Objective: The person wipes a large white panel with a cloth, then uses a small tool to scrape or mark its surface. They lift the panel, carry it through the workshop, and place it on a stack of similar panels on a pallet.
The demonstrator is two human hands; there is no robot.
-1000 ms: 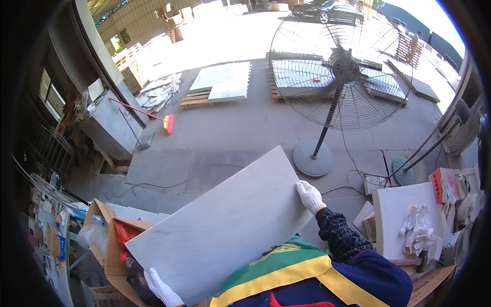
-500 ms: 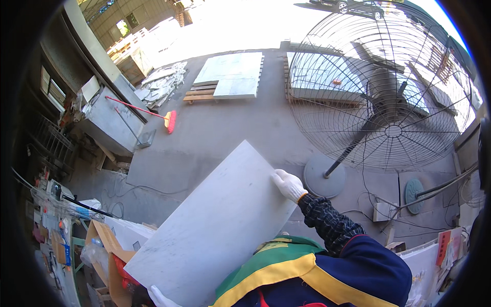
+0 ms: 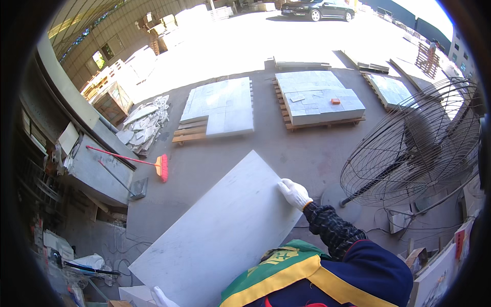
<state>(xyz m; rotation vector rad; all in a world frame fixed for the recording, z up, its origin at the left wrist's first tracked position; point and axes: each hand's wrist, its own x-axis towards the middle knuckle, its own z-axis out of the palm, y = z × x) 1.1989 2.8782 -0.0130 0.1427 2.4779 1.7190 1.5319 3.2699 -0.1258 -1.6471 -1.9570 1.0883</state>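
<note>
Yellow lettering stands on the green cloth over the person's chest, slanted and partly folded away. Small pale marks on the red box and the dark car's plate are too small to read.

The fan now appears farther right, clear of the orange block.

White-gloved hands holding a pale slab, red broom, loaded pallets, caged fan
</note>
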